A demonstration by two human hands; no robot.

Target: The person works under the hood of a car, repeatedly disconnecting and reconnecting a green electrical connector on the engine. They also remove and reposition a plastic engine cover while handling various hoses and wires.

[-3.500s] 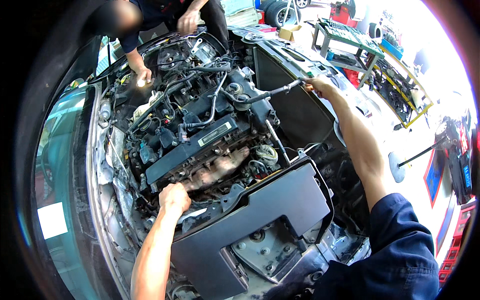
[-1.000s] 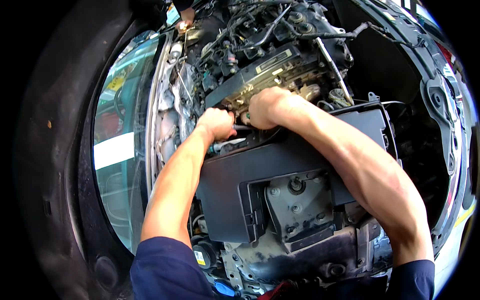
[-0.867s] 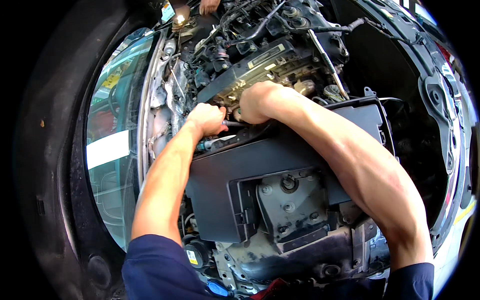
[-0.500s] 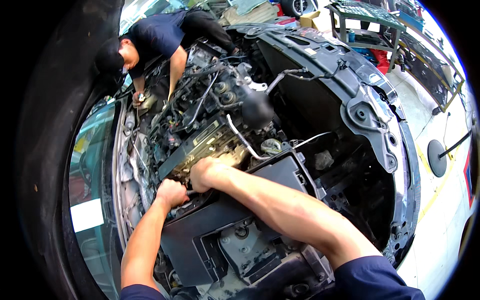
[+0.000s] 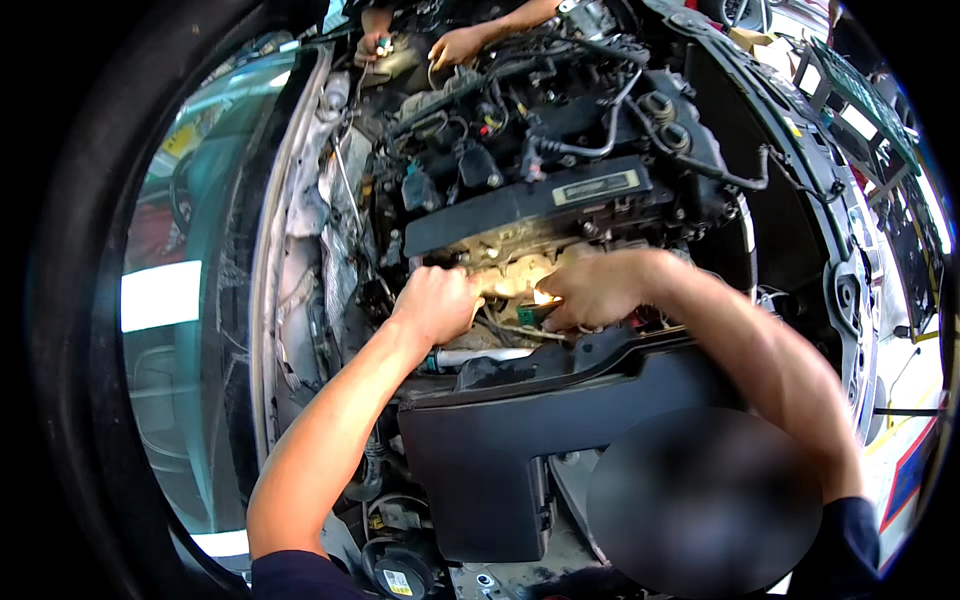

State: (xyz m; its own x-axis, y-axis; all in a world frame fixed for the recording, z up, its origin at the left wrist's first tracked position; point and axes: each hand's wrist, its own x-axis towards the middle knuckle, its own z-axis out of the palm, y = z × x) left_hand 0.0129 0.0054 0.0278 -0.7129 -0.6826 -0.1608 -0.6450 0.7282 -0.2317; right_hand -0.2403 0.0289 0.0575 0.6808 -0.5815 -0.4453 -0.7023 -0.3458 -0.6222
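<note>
My left hand is closed in a fist at the near side of the engine. Whatever its fingers hold is hidden. My right hand reaches in from the right, its thumb and fingers pinched around a small lit lamp with a green part. The glow falls on the tan metal side of the engine, between both hands. Just nearer to me runs a silver pipe, with the black plastic box in front of it.
Across the engine, a co-worker's hands work at the far left corner, one holding a small bright thing. The windshield borders the left. The car's front frame curves along the right, with a metal rack beyond. A blurred patch covers the lower right.
My hands were close together by a dark bar; now they are apart, and the right one has the lit lamp between its fingers. The view has turned and come closer to the engine.
</note>
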